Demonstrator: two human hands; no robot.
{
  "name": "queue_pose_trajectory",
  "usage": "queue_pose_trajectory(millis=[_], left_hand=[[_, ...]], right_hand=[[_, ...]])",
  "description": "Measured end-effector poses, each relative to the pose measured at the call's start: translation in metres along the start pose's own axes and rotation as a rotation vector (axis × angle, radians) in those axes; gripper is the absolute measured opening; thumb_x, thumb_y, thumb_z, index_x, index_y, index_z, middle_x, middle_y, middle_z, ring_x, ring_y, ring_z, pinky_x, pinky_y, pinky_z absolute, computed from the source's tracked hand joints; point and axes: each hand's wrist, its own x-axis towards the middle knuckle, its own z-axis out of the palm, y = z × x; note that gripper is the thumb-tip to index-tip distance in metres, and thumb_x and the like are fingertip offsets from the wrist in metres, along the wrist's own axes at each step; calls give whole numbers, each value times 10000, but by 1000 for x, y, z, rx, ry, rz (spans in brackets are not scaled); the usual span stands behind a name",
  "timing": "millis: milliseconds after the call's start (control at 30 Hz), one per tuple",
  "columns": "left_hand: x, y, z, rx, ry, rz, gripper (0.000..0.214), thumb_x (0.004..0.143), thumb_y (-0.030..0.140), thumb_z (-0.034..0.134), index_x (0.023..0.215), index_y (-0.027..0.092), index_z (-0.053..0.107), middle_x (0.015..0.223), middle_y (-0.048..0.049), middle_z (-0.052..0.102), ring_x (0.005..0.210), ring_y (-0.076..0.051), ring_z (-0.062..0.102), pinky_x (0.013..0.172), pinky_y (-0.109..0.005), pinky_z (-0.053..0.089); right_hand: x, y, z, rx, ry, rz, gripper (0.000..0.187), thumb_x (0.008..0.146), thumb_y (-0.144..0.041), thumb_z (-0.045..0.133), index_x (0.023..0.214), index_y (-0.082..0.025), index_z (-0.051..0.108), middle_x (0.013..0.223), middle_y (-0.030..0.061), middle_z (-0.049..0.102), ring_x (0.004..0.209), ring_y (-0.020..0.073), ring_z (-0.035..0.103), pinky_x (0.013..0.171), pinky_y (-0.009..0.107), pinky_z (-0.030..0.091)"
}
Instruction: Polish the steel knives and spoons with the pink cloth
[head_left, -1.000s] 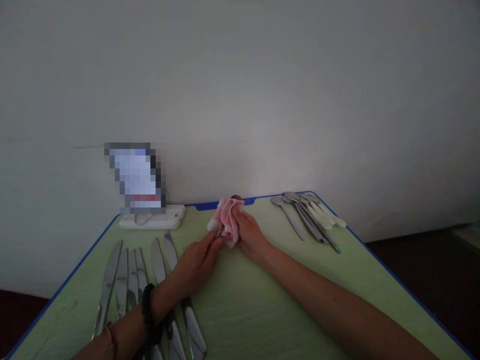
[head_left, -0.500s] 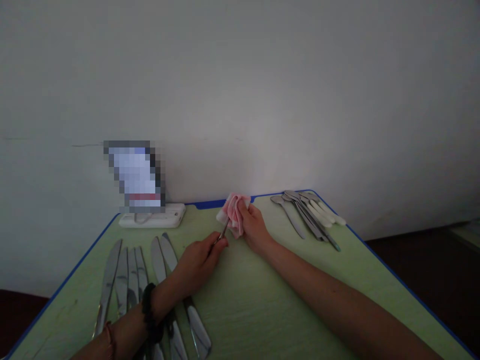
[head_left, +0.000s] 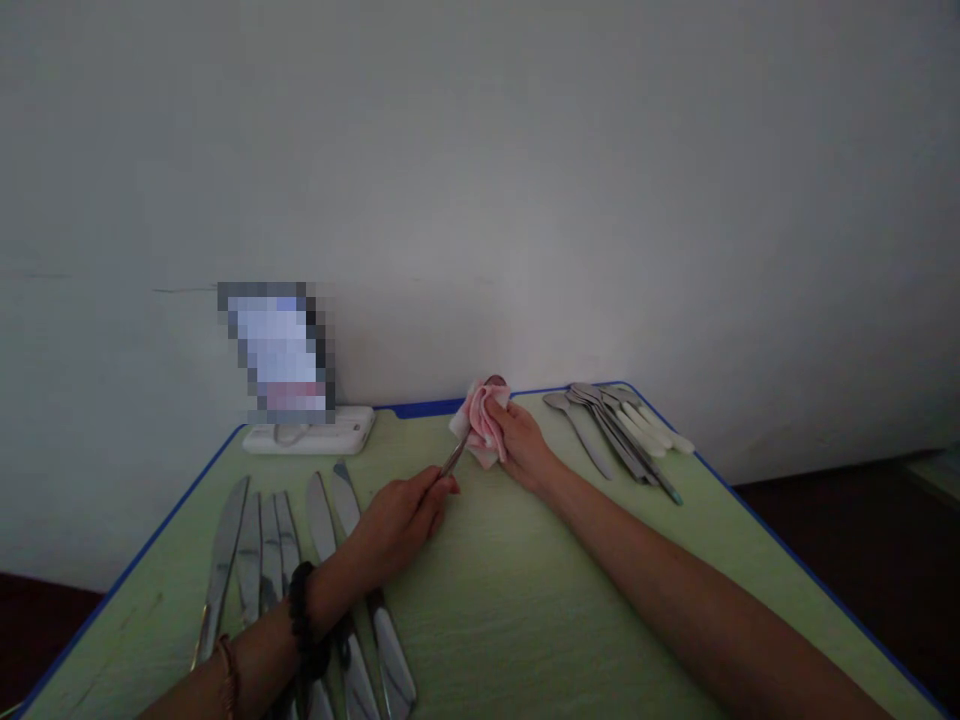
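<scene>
Two hands work together on one spoon [head_left: 455, 456] near the far edge of one green table [head_left: 510, 600] with a blue border. The left hand [head_left: 405, 512] grips the spoon's handle, fingers curled round it; the right hand [head_left: 523, 445] pinches one pink-and-white cloth [head_left: 484, 425] around the spoon's upper part, its rounded end poking out above. Two bands circle the left wrist: one black [head_left: 302, 620], one reddish-brown [head_left: 228, 675]. Six knives [head_left: 226, 545] lie on the left, blades pointing away, partly under the left forearm. On the right, one spoon lies just beside a pile of cutlery [head_left: 619, 440], at least two pieces white-handled; they overlap too much for a sure total. One white box [head_left: 311, 436] sits at the back left, below one blurred screen [head_left: 276, 345].
</scene>
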Motion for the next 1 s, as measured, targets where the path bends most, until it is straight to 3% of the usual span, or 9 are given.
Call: queue_pose_trajectory(millis=[100,333,500,700,833,1000], left_hand=[[0,0,1,4,-17,-8,368,926,392,259,866,180,554,529,43,488,515,-155,507,574,-250,380],[1,1,2,-3,-10,-36,342,920,408,260,742,214,478,538,39,503,528,-156,510,581,-253,381],[0,3,2,79,-17,-35,343,916,410,272,655,229,402,554,31,497,517,-152,490,550,-251,350],[-1,4,1,182,-64,-11,333,911,408,265,666,229,401,555,32,470,512,-150,469,540,-250,320],[-2,4,0,159,-109,15,353,918,405,257,655,224,406,572,24,488,533,-149,476,555,-246,333],[-3,3,-1,143,-126,-14,370,916,427,245,640,227,390,547,29,476,525,-150,474,547,-240,339]], right_hand=[[-5,-4,2,3,-144,74,299,668,-393,747,756,-147,601,582,-37,561,476,68,444,445,196,375],[-12,-4,3,-124,-219,197,369,648,-453,751,795,-135,638,621,1,618,527,102,529,500,236,461],[-5,2,3,-66,-15,101,381,590,-469,777,719,-139,635,614,-3,619,521,91,515,478,209,418],[-1,7,4,-36,213,-97,349,672,-491,706,767,-165,624,662,-9,634,579,100,546,574,231,441],[-1,7,4,-56,212,-129,337,687,-482,697,813,-176,631,773,5,662,667,107,582,642,240,462],[-3,4,3,-80,138,-30,361,640,-477,733,800,-172,625,736,5,650,635,112,567,577,235,457]])
